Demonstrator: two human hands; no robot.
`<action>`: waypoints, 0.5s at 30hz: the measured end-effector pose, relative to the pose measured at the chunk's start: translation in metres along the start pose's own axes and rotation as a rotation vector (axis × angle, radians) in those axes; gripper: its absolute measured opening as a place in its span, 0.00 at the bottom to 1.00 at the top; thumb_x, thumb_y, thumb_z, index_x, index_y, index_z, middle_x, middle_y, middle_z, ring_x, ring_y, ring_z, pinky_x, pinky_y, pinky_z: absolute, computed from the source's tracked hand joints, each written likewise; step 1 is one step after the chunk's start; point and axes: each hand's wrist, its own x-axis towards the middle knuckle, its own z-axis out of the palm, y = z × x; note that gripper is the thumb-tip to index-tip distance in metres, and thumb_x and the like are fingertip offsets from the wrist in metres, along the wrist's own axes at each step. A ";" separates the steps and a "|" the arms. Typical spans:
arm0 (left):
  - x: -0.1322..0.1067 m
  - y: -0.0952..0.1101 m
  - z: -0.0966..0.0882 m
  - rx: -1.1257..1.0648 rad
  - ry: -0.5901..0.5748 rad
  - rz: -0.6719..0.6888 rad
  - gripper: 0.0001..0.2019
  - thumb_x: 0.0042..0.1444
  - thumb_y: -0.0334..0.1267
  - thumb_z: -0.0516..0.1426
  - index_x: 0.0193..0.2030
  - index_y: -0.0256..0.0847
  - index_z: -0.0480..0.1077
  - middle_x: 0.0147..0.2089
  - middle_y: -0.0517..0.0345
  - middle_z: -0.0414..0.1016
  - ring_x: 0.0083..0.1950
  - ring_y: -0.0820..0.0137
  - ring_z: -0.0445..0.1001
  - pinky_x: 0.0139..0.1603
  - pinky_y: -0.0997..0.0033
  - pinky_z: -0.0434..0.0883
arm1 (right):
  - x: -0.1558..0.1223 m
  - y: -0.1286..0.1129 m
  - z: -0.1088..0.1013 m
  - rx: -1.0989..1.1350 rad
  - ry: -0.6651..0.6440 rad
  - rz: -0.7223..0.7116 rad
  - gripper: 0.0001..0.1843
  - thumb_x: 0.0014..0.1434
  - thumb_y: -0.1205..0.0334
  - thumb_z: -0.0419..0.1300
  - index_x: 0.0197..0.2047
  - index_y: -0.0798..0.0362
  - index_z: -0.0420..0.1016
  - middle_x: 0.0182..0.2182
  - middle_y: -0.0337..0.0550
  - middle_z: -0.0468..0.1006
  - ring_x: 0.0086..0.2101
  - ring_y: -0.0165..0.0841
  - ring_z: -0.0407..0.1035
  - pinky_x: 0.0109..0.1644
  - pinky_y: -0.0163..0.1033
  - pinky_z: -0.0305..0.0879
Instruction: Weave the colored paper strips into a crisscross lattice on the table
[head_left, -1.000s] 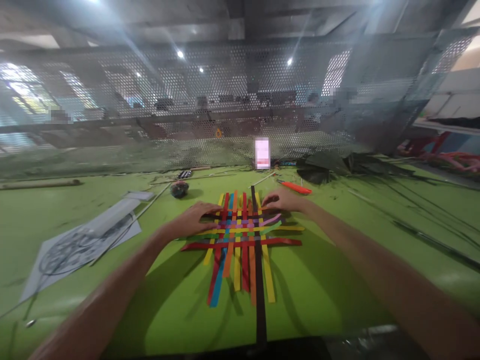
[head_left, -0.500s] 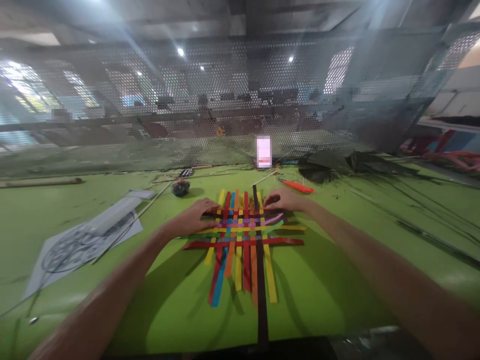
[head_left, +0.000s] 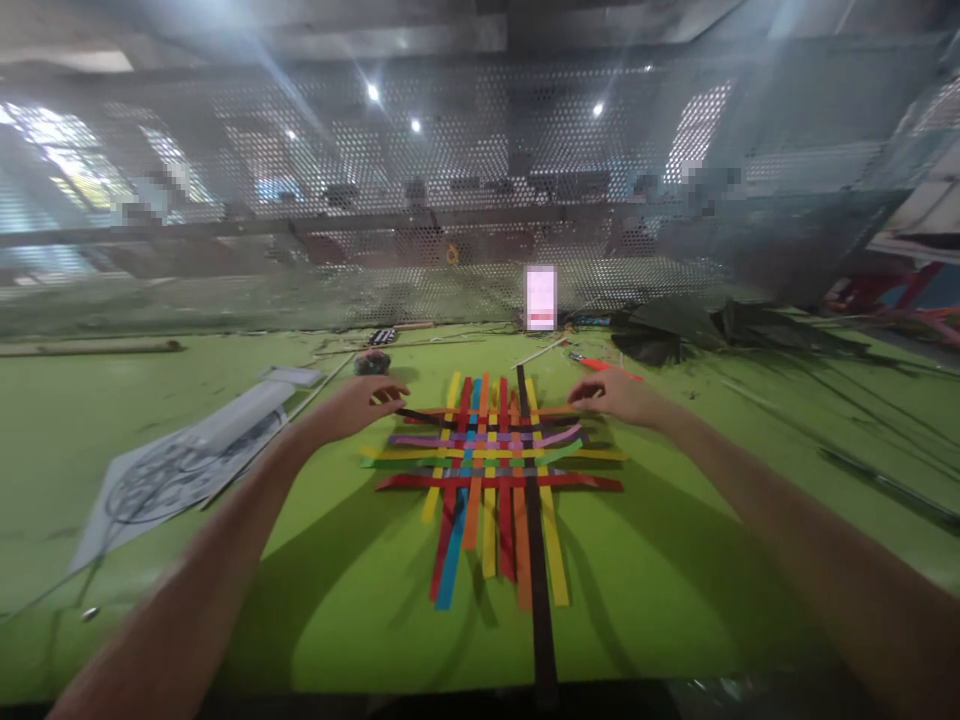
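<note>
On the green table lies a woven mat of coloured strips (head_left: 491,445), with red, blue, orange, yellow and dark brown ones crossing strips in purple, yellow, green, grey and red. Its farthest crosswise strip is a thin orange strip (head_left: 551,412). At the left end of that strip my left hand (head_left: 381,395) has its fingers closed in a pinch. My right hand (head_left: 606,392) pinches the opposite end, right of the weave. A long dark brown strip (head_left: 541,590) runs toward me past the other ends. The fingertips' exact grip is small and partly hidden.
A printed paper sheet (head_left: 172,470) with a rolled paper lies at left. Behind my hands are a dark ball (head_left: 371,362) and a red-handled tool (head_left: 600,364). A perforated metal screen (head_left: 450,200) stands along the back. Dark strips (head_left: 652,335) lie at back right.
Both hands have moved outward from the weave, the left one leftward and the right one rightward, toward the orange strip's ends. The whole view has shifted slightly.
</note>
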 end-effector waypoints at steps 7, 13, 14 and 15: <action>0.002 -0.002 0.008 0.005 -0.168 0.043 0.23 0.59 0.61 0.57 0.44 0.43 0.80 0.37 0.54 0.84 0.39 0.63 0.80 0.43 0.65 0.75 | -0.001 -0.002 0.014 0.034 0.005 0.033 0.13 0.60 0.53 0.68 0.43 0.53 0.86 0.43 0.52 0.86 0.43 0.44 0.79 0.50 0.47 0.72; 0.003 0.004 0.010 0.026 -0.166 0.071 0.21 0.58 0.58 0.58 0.41 0.42 0.79 0.42 0.52 0.84 0.41 0.63 0.79 0.44 0.64 0.75 | -0.002 -0.004 0.017 0.015 -0.016 0.038 0.16 0.58 0.53 0.71 0.45 0.53 0.85 0.42 0.51 0.85 0.42 0.43 0.78 0.48 0.46 0.72; 0.003 0.005 0.010 0.034 -0.148 0.074 0.20 0.57 0.58 0.58 0.41 0.43 0.79 0.43 0.52 0.84 0.41 0.63 0.79 0.45 0.64 0.75 | -0.002 -0.005 0.018 0.025 -0.023 0.036 0.16 0.58 0.54 0.71 0.46 0.54 0.85 0.42 0.51 0.85 0.41 0.42 0.78 0.48 0.46 0.71; 0.003 0.006 0.010 0.041 -0.134 0.078 0.20 0.57 0.58 0.58 0.41 0.43 0.79 0.44 0.52 0.84 0.42 0.63 0.79 0.46 0.64 0.75 | -0.002 -0.005 0.020 0.034 -0.025 0.038 0.16 0.57 0.55 0.71 0.46 0.53 0.85 0.42 0.50 0.86 0.41 0.42 0.78 0.48 0.45 0.71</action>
